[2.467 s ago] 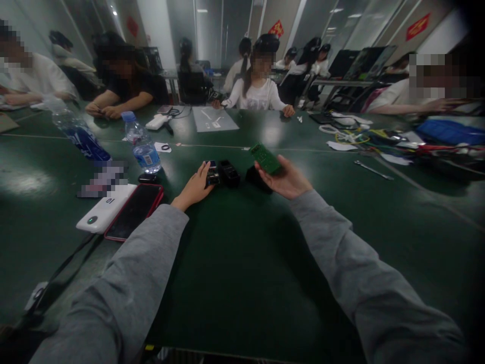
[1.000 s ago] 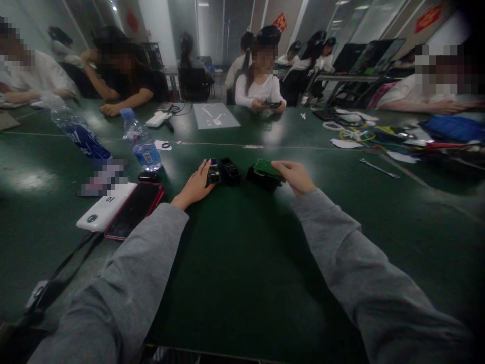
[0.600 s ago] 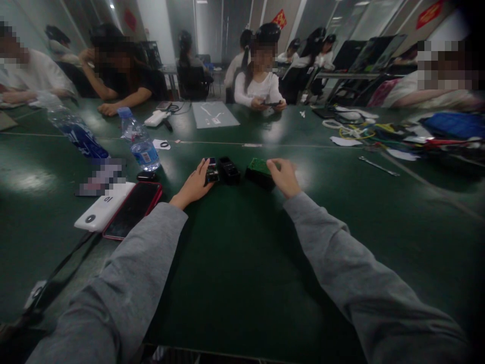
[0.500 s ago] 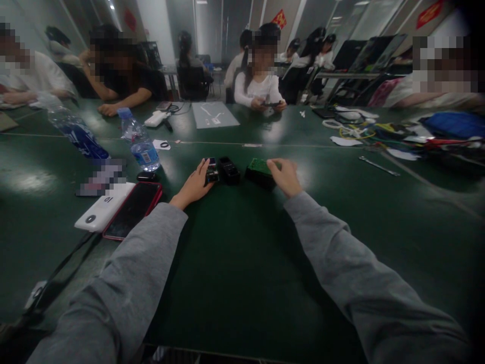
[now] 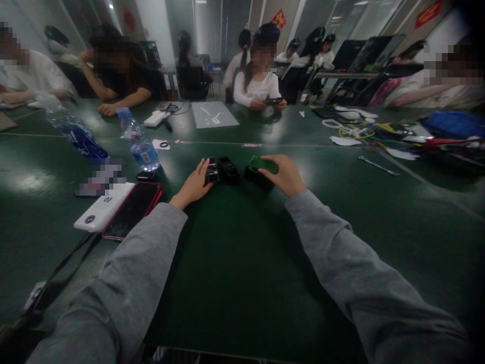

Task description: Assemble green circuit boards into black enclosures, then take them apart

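Circuit board (image 5: pixel 262 163), green, lies at your 12 o'clock, past the bare middle of the table (image 5: pixel 235 273), on top of a black case (image 5: pixel 256 178). A couple of seconds ago you held it up, tilted and clear of the table. You have since lowered it onto the case, and in the last half second your right hand (image 5: pixel 285 176) has rolled from pressing on top to gripping its right end. By the look of it, you are still settling the board on the case, and it is not yet seated.

Your right fingers are curled, thumb on the near side and fingers over the top, pinching the board's edge. Your left hand (image 5: pixel 192 185), at 11 o'clock, has not moved: its fingers are stretched out, tips touching a small black part (image 5: pixel 212 175) beside a black box (image 5: pixel 229 170). Farther off at 10 o'clock stands a water bottle (image 5: pixel 138 142).
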The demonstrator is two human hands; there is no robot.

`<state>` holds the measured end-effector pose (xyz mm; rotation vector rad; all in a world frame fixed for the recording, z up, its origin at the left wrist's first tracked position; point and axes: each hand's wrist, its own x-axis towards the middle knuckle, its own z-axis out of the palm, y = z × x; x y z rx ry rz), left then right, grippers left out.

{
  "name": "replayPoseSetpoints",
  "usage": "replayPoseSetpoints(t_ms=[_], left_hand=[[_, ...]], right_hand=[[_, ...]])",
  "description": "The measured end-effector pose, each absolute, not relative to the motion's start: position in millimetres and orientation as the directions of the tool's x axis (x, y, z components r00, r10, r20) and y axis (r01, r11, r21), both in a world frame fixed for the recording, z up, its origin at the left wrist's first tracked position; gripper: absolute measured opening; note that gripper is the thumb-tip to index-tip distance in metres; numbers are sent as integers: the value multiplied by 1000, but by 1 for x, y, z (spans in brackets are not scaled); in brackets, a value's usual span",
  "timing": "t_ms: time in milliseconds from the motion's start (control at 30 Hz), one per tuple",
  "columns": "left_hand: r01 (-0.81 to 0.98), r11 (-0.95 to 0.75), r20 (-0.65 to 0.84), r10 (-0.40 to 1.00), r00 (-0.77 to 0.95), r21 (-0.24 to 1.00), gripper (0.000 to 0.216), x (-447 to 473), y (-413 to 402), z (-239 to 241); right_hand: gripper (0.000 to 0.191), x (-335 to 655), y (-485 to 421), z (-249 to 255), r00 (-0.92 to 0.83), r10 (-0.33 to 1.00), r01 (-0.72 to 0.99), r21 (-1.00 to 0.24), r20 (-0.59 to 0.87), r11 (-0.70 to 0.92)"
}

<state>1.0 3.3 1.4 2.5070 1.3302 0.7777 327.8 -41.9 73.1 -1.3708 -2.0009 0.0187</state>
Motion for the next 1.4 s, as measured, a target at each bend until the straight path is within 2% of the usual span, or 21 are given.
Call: replayPoseSetpoints(t_ms=[133,267,467,600,800,867,1000,1067,1200,1300,1400], left_hand=[[704,-589,379,804,458,397,86,1,4,0],[703,-589,382,803,457,398,86,0,5,-1],[697,-594,389,800,458,402,85,0,4,-1],[694,-593,387,801,457,408,86,0,6,-2],[698,-588,380,805,456,409,85,0,5,-1],[704,-583,376,808,453,406,85,1,5,0],[701,-585,379,807,453,408,86,2,4,0],[698,-589,383,804,454,408,87,2,4,-1],[699,-589,388,804,451,406,87,1,5,-2],[700,-590,391,802,451,402,87,1,5,-3],[707,-586,385,805,451,397,86,1,5,-2]], right_hand=[[32,320,-44,69,-60,802,798,-454,594,396],[30,313,-44,63,28,821,757,-549,571,356],[32,312,-42,50,66,797,785,-524,601,330],[35,314,-36,35,-30,759,804,-436,651,405],[48,322,-29,33,-119,781,813,-391,613,431],[50,328,-28,38,-181,812,818,-374,554,437],[61,340,-24,40,-409,863,815,-306,296,492],[59,342,-23,34,-434,864,819,-287,256,497],[53,340,-26,23,-256,873,891,-250,415,380],[46,326,-37,24,-126,823,931,-220,554,290],[43,298,-52,32,-177,791,923,-181,586,340]])
